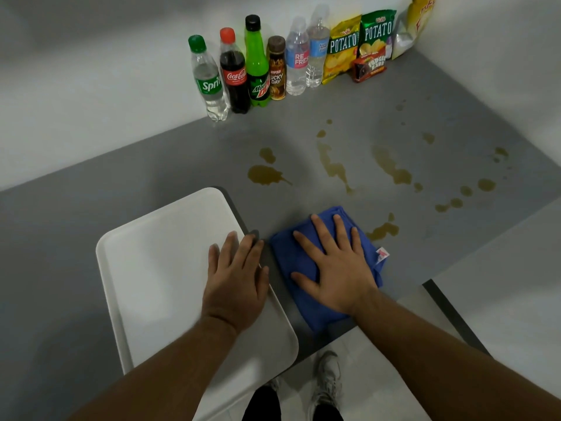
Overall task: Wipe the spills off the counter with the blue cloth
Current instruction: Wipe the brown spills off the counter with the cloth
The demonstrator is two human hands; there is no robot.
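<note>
- Right hand (337, 268) is down flat on the blue cloth (283, 253), fingers straight and fanned, palm pressing. Nothing is pinched or bunched, which is how you'd lay a hand to push a cloth and not to lift it.
- Left hand (236, 278) lies flat as well, resting on the right edge of the white tray (151, 268) with its fingertips just over the rim. My read is that it's bracing the tray so the wiping doesn't shove it around.
- The two hands are apart, with a strip of grey surface (151, 177) between them.
- The cloth sits folded into a thick pad at the near edge of the surface, just right of the tray.
- Its long axis looks to run from near-right to far-left, roughly in line with the right forearm. The far short edge faces the spills.
- A small white tag (383, 255) sticks out at the cloth's right corner.
- The nearest brown spill (382, 230) is just beyond that corner, close to the cloth but not touching it.
- Further out are a puddle (265, 174), two long streaks (334, 168) and scattered drops (485, 185), all of them unwiped.
- Bottles (236, 71) and snack bags (376, 31) line the back wall, well clear of the mess, so a forward sweep has room.
- So the wiping has barely begun, and forward and to the right looks like the obvious first push.
</note>
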